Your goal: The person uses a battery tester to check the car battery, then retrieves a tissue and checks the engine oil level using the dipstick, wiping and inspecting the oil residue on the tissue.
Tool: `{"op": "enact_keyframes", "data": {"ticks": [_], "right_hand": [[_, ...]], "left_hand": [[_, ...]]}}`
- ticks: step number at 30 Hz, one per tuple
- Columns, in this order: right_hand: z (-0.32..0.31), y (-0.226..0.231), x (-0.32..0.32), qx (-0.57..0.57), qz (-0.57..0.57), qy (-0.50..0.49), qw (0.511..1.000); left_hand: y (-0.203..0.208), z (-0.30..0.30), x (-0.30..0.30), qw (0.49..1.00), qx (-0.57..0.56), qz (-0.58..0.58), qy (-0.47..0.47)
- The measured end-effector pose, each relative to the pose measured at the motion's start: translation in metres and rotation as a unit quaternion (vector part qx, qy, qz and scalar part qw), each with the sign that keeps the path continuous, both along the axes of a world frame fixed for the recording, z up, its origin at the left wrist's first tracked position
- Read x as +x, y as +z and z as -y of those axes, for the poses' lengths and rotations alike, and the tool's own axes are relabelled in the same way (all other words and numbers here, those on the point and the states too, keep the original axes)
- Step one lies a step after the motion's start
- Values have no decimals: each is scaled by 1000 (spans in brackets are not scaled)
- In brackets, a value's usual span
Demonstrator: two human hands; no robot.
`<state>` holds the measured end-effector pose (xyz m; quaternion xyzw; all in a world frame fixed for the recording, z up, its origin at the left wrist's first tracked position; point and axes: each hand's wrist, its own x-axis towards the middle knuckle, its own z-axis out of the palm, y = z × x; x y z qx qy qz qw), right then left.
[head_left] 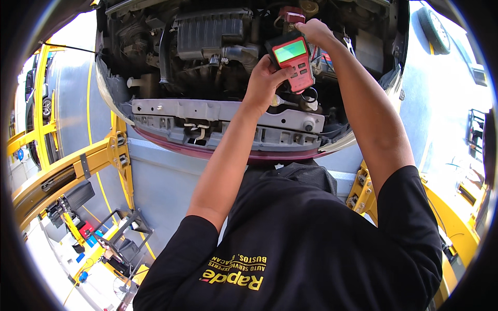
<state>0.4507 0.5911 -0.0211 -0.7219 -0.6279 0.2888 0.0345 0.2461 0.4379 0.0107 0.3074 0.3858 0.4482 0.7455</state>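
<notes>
My left hand (266, 83) is closed around a red and black handheld tester (294, 63) with a lit green screen and a few dark buttons. It is held tilted over the open engine bay. Farther in, my right hand (315, 32) reaches over the bay, its fingers closed at a red clamp-like piece (292, 15). Part of that piece is hidden by the fingers. Between the two arms, below the tester, are a black ring (309, 94) and a white cap-like part (311, 105).
A black ribbed engine housing (210, 33) lies left of the tester. The grey front crossmember (181, 109) and dark red bumper edge (207, 151) run nearest my body. Yellow lift arms (72, 171) stand at both sides. A loose wheel (434, 30) is at far right.
</notes>
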Motion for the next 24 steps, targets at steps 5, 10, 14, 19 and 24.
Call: {"op": "enact_keyframes", "data": {"ticks": [5,10,14,19,24], "right_hand": [[-10,-30,11,18,40,115,992],[-22,-64,29,-5,-3,58,998],[-5,-16,2,-25,1,29,999],[40,36,7,42,-14,36,998],[149,69,10,86,-273,-38,957]], "left_hand": [[0,4,-1,996,-59,52,41],[-3,4,-1,994,-78,67,44],[-2,9,-9,995,-82,45,44],[1,12,-9,997,-67,38,14],[1,9,-4,997,-65,47,-6]]}}
